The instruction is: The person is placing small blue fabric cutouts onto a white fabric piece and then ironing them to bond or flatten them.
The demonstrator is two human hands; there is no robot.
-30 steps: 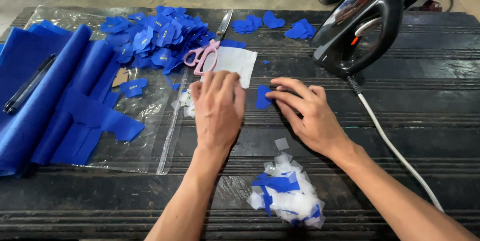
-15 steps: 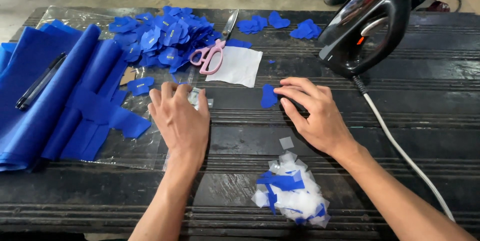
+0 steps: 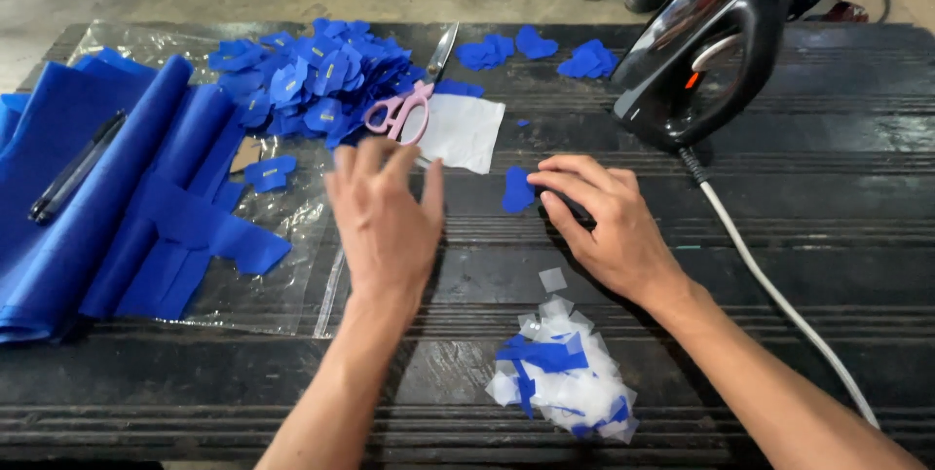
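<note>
My left hand hovers palm down with fingers spread, holding nothing, at the right edge of a clear plastic sheet. It is just below a white sheet and pink-handled scissors. My right hand lies palm down on the dark table. Its fingertips touch a small blue heart-shaped cut piece, without gripping it.
A heap of blue cut pieces lies at the back, with more near a black iron and its white cord. Folded blue fabric with a black pen lies left. White and blue scraps are near me.
My left hand drew away leftward from my right hand and the blue piece, and now floats with fingers spread. My right hand stayed by the blue piece.
</note>
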